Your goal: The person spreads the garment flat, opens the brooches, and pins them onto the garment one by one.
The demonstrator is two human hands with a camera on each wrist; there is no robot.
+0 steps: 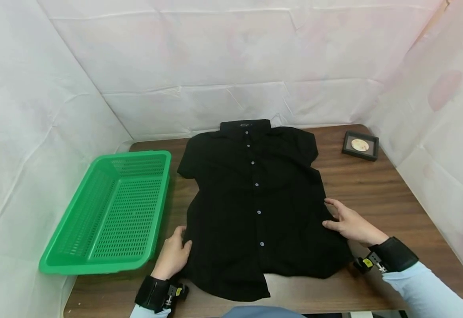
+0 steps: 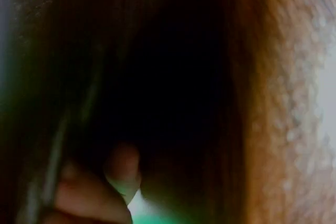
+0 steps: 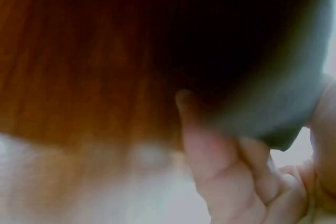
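Observation:
A black short-sleeved button-up shirt lies front up on the wooden table, its collar toward the back wall. At its left edge, low down, my left hand grips the side of the cloth with the thumb on top. On the opposite side my right hand holds the right edge, thumb over the fabric and index finger spread away from it. In the right wrist view dark cloth runs between the fingers and the thumb. The left wrist view is dark and blurred, showing only fingertips.
A green plastic basket stands to the left of the shirt, close to my left hand. At the back right corner of the wooden table sits a small black frame with a round cream disc. White sheeting encloses the back and sides.

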